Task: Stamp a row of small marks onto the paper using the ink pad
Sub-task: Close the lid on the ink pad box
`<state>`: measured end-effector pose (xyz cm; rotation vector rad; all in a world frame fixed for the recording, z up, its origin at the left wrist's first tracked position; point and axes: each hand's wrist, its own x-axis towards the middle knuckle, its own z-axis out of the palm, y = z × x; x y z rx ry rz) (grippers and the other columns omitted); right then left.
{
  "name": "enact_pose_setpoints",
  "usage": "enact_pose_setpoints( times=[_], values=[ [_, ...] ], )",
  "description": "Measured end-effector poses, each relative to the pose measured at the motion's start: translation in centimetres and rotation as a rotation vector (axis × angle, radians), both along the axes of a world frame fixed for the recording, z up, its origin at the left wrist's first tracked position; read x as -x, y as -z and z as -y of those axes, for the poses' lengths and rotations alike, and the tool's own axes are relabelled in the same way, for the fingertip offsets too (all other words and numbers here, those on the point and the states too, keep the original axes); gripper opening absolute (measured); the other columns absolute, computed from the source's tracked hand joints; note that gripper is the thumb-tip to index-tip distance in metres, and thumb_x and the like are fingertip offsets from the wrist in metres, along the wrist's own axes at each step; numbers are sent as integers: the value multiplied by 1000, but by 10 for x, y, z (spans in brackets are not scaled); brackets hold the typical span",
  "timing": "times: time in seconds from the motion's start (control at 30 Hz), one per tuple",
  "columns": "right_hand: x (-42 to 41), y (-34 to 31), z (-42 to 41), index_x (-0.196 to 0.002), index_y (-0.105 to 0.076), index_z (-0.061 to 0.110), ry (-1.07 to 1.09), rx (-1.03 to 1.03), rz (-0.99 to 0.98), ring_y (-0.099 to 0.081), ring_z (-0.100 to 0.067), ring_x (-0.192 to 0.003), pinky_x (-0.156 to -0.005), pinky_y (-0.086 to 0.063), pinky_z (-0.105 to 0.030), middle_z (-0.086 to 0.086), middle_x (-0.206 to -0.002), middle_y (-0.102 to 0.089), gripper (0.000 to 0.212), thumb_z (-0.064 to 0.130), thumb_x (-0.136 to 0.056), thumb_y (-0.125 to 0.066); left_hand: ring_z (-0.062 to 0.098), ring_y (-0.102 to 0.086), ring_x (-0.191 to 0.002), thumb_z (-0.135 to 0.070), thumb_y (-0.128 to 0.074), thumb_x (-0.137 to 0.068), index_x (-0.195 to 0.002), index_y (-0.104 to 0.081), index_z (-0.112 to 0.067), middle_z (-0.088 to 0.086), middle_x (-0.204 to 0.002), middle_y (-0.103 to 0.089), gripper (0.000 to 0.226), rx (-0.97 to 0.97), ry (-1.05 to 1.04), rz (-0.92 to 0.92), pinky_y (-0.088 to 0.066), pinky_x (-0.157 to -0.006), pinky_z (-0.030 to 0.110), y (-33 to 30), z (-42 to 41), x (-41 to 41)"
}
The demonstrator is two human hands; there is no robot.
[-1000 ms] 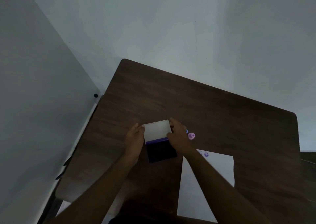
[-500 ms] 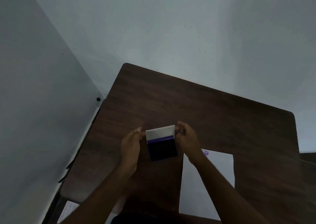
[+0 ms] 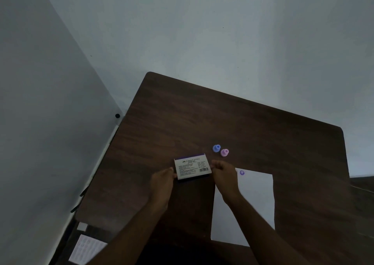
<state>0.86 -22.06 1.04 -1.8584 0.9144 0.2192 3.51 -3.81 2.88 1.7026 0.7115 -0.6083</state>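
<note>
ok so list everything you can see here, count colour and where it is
dark brown wooden table: one, set in a corner of pale walls
white-lidded rectangular ink pad: one, purple edge, lid down, centre of table between the hands
small blue round stamp: one, on table beyond the ink pad
small pink round stamp: one, right beside the blue one
white paper sheet: one, on table right of the ink pad
purple stamped mark: one plainly visible, at paper's far edge
left hand: fingers at ink pad's left edge
right hand: fingers at ink pad's right edge
</note>
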Motion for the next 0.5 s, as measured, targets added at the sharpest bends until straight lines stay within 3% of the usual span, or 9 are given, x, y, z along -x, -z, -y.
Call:
enact_pose_setpoints(
  times=[0.07, 0.17, 0.3, 0.5],
  values=[
    [-1, 6, 0, -106, -64, 18, -15, 30, -39, -58, -9, -93, -75, -54, -25, 0, -105, -65, 20, 13, -91, -52, 11, -62, -85, -28, -50, -91, -79, -66, -33, -2, -94, -69, 21, -34, 101, 13, -48, -69, 32, 5, 2, 1],
    [-2, 11, -1, -107, -64, 17, -53, 48, -83, -59, -10, -94, -82, -56, -33, -2, -108, -66, 21, 15, -91, -52, 17, -64, -88, -36, -52, -89, -93, -72, -23, 2, -98, -71, 24, -152, 177, 33, -51, -81, 34, 9, 2, -2],
    [-2, 15, -2, -101, -66, 19, -96, 61, -94, -60, -10, -91, -80, -58, -35, -2, -107, -67, 20, 13, -89, -51, 20, -64, -83, -34, -58, -82, -66, -70, -24, 1, -85, -72, 23, -142, 126, -1, -51, -84, 39, 8, 2, -10],
    [-2, 21, -2, -104, -66, 15, -110, 65, -97, -60, -11, -95, -81, -57, -32, -2, -110, -67, 21, 12, -87, -54, 16, -64, -80, -30, -61, -80, -64, -70, -25, -5, -78, -71, 19, -101, 100, -26, -53, -81, 39, 10, 0, -14]
  ],
)
